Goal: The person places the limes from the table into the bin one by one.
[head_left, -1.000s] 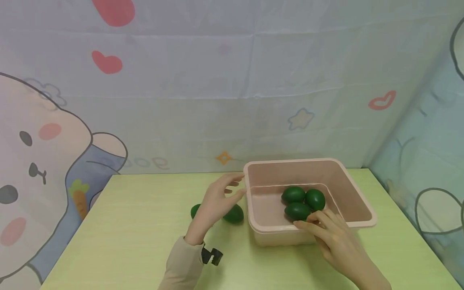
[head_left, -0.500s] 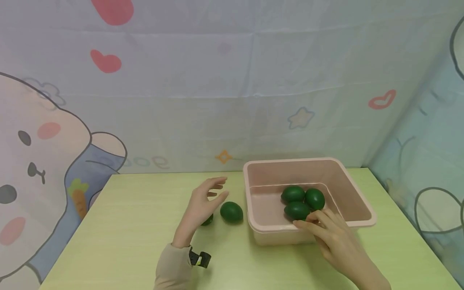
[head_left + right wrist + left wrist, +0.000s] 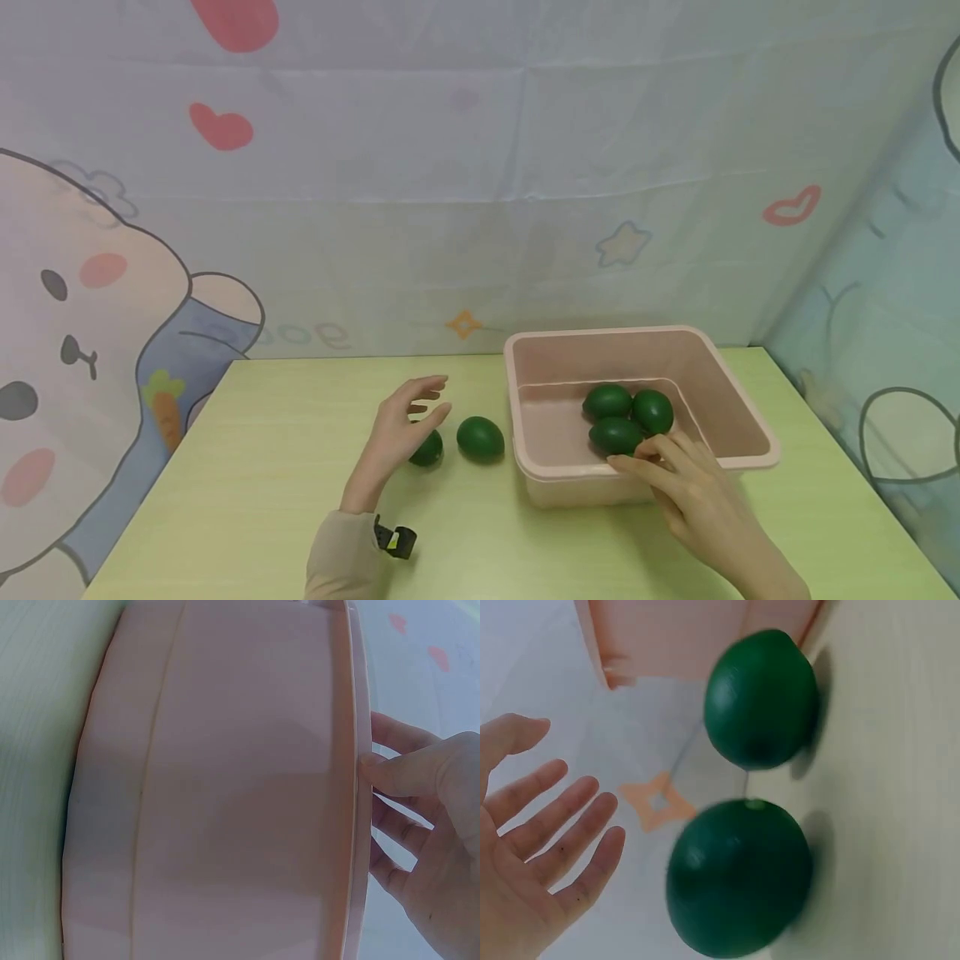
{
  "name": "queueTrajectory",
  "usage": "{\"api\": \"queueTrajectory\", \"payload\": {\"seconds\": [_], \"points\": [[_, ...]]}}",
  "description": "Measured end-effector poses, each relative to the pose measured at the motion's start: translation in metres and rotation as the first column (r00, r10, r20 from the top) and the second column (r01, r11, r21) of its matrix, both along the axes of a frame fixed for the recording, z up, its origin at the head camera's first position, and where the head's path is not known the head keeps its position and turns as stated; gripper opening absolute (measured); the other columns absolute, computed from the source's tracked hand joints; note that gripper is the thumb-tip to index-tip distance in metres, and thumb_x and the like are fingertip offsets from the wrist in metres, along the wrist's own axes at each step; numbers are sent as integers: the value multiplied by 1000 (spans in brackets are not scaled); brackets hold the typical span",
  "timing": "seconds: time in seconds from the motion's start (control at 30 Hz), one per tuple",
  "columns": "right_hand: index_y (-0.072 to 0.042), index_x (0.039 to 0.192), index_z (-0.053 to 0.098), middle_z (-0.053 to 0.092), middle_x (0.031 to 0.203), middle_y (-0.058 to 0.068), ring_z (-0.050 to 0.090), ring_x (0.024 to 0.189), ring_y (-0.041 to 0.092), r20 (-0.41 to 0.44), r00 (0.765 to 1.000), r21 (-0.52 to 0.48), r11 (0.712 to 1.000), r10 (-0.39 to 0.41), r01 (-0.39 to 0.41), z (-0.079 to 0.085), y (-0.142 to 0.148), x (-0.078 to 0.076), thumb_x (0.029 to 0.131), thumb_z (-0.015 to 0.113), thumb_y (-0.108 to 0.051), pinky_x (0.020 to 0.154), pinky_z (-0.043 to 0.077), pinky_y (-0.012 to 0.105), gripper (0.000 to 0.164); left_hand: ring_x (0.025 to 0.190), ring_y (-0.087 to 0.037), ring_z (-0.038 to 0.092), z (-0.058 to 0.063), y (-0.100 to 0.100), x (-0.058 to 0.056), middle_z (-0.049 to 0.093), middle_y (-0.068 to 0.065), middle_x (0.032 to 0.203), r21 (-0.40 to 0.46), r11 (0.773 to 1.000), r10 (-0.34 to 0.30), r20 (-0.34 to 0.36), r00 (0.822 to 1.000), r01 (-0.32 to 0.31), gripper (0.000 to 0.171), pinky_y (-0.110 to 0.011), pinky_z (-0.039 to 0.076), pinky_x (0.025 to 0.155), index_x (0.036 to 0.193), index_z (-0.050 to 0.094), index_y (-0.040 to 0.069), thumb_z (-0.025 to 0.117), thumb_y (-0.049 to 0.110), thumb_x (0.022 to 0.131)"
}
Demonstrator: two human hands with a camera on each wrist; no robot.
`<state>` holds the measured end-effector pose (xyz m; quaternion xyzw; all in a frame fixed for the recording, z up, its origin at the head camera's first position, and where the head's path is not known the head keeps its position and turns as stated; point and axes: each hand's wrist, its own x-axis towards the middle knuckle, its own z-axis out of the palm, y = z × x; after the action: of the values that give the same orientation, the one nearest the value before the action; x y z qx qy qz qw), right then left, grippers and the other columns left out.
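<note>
My left hand (image 3: 395, 429), fingers spread and loosely bent, hovers over the table beside a dark green lime (image 3: 427, 448), partly covering it. Another lime (image 3: 480, 439) lies just right of that one. In the left wrist view, the palm and fingers (image 3: 591, 820) hold nothing, apart from both limes (image 3: 739, 881). A pink plastic bin (image 3: 585, 492) stands to the right, with three limes (image 3: 616, 436) visible inside. At its front rim, my right hand (image 3: 693, 492) grips the edge; the right wrist view has the thumb (image 3: 397, 772) outside and the fingers behind the rim.
The pale yellow-green table (image 3: 247, 492) extends left and in front of the bin. A cloth backdrop (image 3: 390, 167) with cartoon prints hangs behind and on the right side. A black strap device (image 3: 397, 542) sits on the left wrist.
My left hand has drawn back left and slightly down from beside the bin, uncovering the lime nearest it. My right hand and the bin have stayed put.
</note>
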<state>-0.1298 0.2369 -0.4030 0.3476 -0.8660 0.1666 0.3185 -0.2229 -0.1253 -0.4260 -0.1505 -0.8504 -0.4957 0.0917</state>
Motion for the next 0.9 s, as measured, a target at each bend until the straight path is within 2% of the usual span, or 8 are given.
{"api": "queueTrajectory", "payload": {"seconds": [0.23, 0.37, 0.4, 0.43, 0.6, 0.63, 0.9], "points": [[-21, 108, 72, 56, 93, -5, 48, 94, 14, 4, 1000, 5, 1000, -5, 5, 0, 0, 0, 105, 19, -32, 83, 33, 25, 54, 116, -29, 57, -15, -14, -7, 60, -10, 128, -69, 994, -79, 15, 997, 80, 41, -49, 46, 98, 131, 58, 17, 67, 22, 91], [-21, 108, 72, 56, 93, -5, 48, 93, 14, -4, 1000, 0, 1000, 1, -1, 1, 0, 0, 105, 20, -31, 82, 33, 25, 53, 119, -28, 55, -19, -23, -10, 58, -8, 131, -126, 985, -117, 29, 993, 119, 42, -50, 43, 102, 132, 57, 19, 66, 25, 91], [-21, 108, 72, 57, 93, -5, 48, 94, 14, -2, 1000, -1, 1000, 6, -6, 1, 1, 0, 105, 29, -24, 82, 34, 26, 43, 119, -27, 55, -19, -24, -10, 58, -6, 131, -140, 982, -124, 33, 992, 127, 42, -51, 43, 103, 132, 57, 20, 66, 27, 92], [-21, 108, 72, 57, 93, -5, 48, 94, 14, -2, 1000, -3, 1000, 8, -8, 1, 1, 0, 105, 29, -23, 82, 34, 26, 43, 119, -27, 54, -20, -26, -11, 58, -6, 132, -147, 980, -131, 39, 991, 136, 42, -51, 42, 103, 133, 56, 20, 65, 27, 92], [-20, 108, 72, 57, 93, -5, 49, 94, 15, -6, 1000, -7, 1000, 12, -12, 1, 1, 0, 105, 28, -23, 81, 33, 26, 44, 120, -27, 53, -24, -32, -14, 58, -7, 132, -169, 972, -155, 63, 986, 163, 42, -52, 41, 103, 133, 56, 19, 65, 24, 92], [-20, 107, 72, 56, 93, -5, 49, 94, 15, -12, 1000, -7, 1000, 9, -9, 0, 1, 0, 105, 20, -29, 81, 33, 26, 53, 119, -27, 53, -25, -33, -15, 58, -7, 132, -173, 971, -158, 68, 985, 167, 42, -52, 41, 102, 133, 56, 19, 65, 23, 92], [-21, 107, 72, 57, 93, -5, 49, 94, 14, -13, 1000, -5, 1000, 0, 0, 1, 0, 0, 105, 21, -32, 81, 33, 25, 53, 120, -30, 53, -33, -41, -19, 58, -13, 130, -197, 955, -199, 120, 973, 220, 49, -52, 42, 100, 133, 56, 12, 69, 28, 89]]}}
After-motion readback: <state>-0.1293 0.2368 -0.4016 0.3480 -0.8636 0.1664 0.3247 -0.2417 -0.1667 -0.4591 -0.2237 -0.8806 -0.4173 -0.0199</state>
